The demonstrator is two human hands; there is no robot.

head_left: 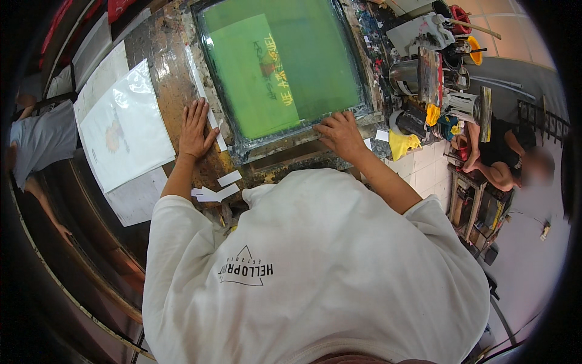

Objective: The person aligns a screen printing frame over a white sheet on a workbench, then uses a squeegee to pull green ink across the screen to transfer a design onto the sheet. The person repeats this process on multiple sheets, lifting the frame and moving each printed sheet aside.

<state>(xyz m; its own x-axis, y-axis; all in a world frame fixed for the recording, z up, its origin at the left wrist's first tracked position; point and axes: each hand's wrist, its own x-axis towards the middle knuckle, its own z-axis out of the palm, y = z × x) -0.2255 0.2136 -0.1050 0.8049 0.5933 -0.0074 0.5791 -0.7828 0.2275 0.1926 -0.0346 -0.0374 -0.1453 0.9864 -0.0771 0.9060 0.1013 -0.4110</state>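
A screen printing frame (242,159) with green mesh (321,60) lies on the worktable, and pale lettering shows in its middle. A lighter rectangle shows through the mesh's left half. My left hand (195,130) rests flat on the wooden table, fingers stretched out, beside a white strip (213,124) along the frame's left side. My right hand (341,136) is at the frame's near edge, its fingers bent over the rim; the underside of the grip is hidden. Small white paper pieces (229,178) lie between my left forearm and the frame.
Clear plastic-covered sheets (124,130) lie at the table's left. Ink cans (403,77), tools and a yellow cloth (403,144) crowd the right side. One person (42,139) stands far left; another (515,145) sits at right by a wooden stool (470,188).
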